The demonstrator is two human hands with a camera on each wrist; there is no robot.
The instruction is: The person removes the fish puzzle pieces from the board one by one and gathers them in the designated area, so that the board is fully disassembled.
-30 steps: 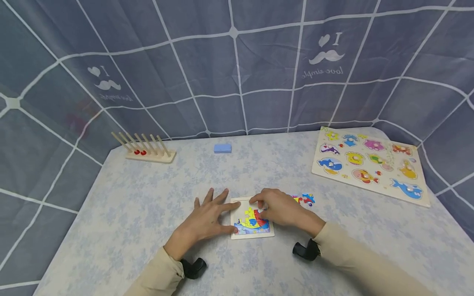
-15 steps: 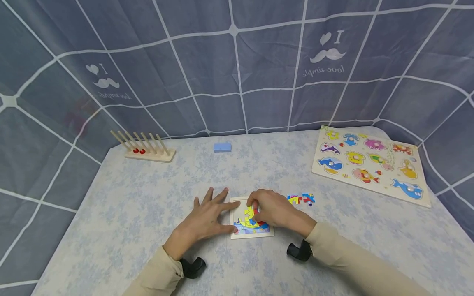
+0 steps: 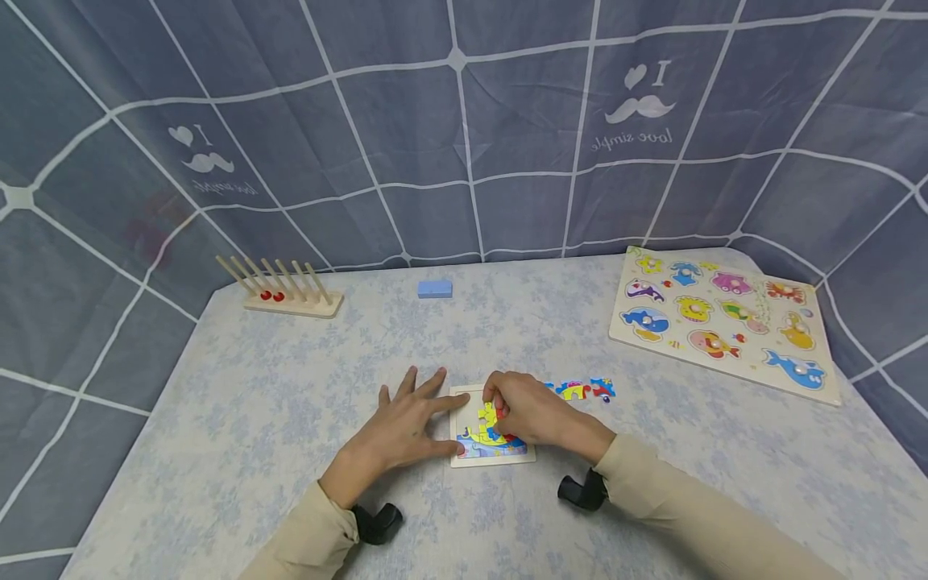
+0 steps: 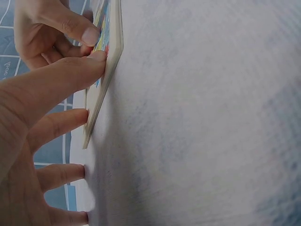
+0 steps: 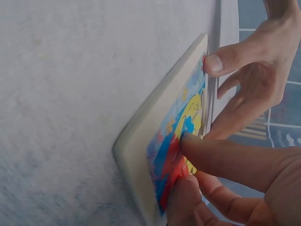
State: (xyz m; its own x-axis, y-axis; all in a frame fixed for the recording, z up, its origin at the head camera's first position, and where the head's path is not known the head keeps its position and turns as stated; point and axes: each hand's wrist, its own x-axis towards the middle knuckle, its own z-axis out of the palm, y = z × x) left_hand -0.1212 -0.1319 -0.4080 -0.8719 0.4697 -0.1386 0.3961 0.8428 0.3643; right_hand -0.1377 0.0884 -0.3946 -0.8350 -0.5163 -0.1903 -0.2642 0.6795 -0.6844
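On the pale blue floral-patterned table (image 3: 326,362), head view: a square light-wood puzzle tray (image 3: 493,462) lies between the two hands, partly filled with yellow, red and blue fitted pieces (image 3: 487,415). The left hand (image 3: 402,431) has its fingers spread apart. The right hand (image 3: 540,411) bends over the tray's right portion. A row of loose multicoloured puzzle pieces (image 3: 576,392) lies just beyond it.

Left wrist view: the left thumb and index finger touch the tray, evidently to steady it.

Right wrist view: the right thumb and fingertips are curled onto the picture; whether they pinch a piece cannot be told.

Step in hand, as judged: seating or aligning a piece. The next move probably calls for pressing it flush, tray held still.
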